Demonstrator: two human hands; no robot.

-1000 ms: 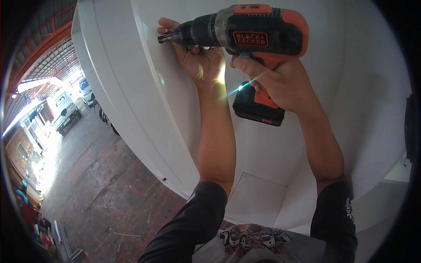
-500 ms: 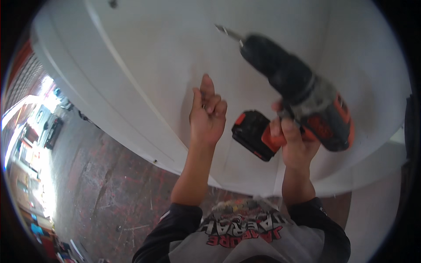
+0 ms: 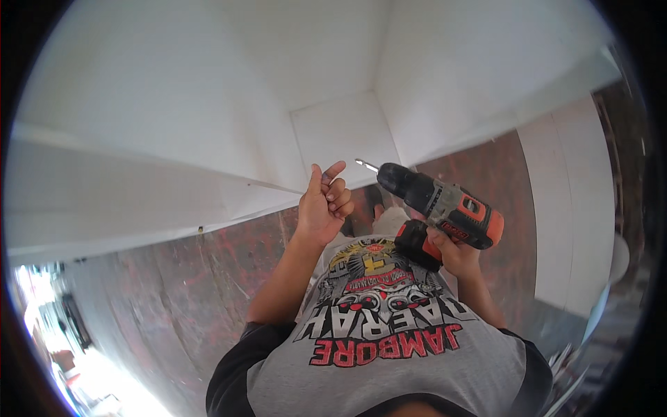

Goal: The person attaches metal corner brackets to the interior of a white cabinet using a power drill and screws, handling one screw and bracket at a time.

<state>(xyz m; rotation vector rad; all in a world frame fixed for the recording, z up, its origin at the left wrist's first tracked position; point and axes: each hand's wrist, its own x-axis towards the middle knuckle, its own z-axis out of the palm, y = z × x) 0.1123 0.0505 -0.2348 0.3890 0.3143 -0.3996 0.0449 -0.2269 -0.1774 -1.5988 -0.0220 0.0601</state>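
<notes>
The right hand [image 3: 455, 254] is gripping the drill [image 3: 441, 208]; the left hand [image 3: 323, 205] is curling loosely, empty, beside the bit [image 3: 366, 165]. An accidental trigger pull could nick those fingers.

A cordless drill [image 3: 445, 208] in matt black and glossy orange plastic, tipped with a shiny metal bit [image 3: 366, 165], against smooth, matt white-painted panels [image 3: 208, 118]; below, a rough, red-stained concrete floor [image 3: 187, 292] and a grey cloth shirt [image 3: 389, 333].
</notes>
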